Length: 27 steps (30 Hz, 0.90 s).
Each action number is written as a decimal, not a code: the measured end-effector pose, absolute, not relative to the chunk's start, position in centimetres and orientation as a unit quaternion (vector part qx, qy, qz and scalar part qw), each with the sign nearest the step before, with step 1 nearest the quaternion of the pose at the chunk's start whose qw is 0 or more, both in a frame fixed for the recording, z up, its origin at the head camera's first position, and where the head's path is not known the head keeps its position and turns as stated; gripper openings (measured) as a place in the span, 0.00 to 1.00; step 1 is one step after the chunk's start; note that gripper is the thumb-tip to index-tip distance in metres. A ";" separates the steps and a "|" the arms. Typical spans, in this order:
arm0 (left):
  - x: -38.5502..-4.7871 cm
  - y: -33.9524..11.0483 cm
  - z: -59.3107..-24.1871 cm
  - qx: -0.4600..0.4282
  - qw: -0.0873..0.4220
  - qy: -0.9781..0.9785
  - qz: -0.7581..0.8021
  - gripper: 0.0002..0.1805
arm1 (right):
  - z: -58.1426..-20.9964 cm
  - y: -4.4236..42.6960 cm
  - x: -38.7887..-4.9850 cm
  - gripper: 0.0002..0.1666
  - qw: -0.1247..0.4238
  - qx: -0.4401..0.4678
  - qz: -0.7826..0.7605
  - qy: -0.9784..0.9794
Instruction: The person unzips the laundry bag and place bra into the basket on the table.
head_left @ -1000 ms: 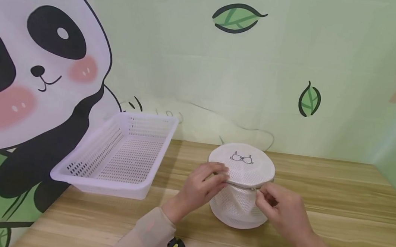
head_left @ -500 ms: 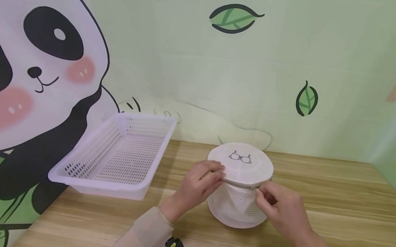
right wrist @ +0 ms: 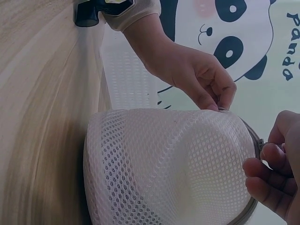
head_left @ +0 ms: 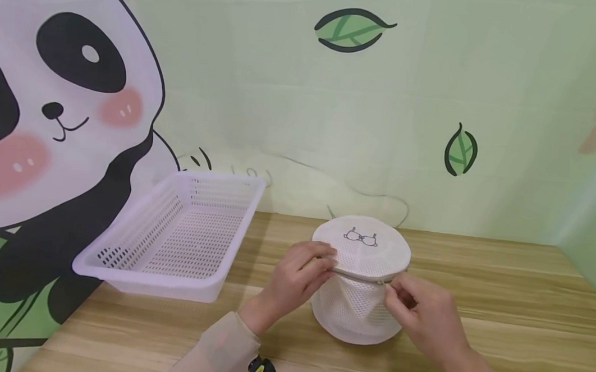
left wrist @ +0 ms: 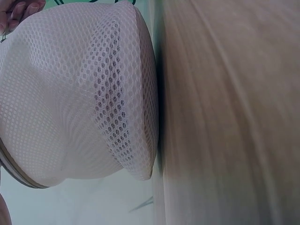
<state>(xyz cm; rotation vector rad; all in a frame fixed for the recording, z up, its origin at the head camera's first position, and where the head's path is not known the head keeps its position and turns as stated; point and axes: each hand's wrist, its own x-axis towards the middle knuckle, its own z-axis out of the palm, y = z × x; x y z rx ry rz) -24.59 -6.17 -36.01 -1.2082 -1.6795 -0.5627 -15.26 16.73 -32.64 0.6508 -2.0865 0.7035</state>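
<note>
A round white mesh bag (head_left: 357, 313) stands upright on the table, its lid (head_left: 375, 254) on top with a glasses-like drawing. A zipper (right wrist: 255, 133) runs round the lid's rim. My left hand (head_left: 298, 276) pinches the rim at the front left; the right wrist view shows that left hand (right wrist: 187, 70) with thumb and fingers at the edge. With curled fingers, my right hand (head_left: 425, 310) pinches the zipper pull at the front right, seen closer in the right wrist view (right wrist: 276, 164). The left wrist view shows the bag's mesh side (left wrist: 79, 93) near the table.
A white plastic basket (head_left: 217, 283) with slotted walls sits on the wooden table (head_left: 499, 309) left of the bag. Behind stands a green backdrop (head_left: 282, 95) with a panda and leaves. A black object (head_left: 262, 369) is by the left sleeve.
The head view has shifted slightly, so the basket, bag and hands appear a little further left. Both hands keep their places on the bag's rim.
</note>
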 end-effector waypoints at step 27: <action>-25.4 -7.1 -36.1 -0.491 0.468 -0.685 -0.265 0.10 | -32.7 17.0 -15.4 0.15 0.403 0.245 0.286 -0.834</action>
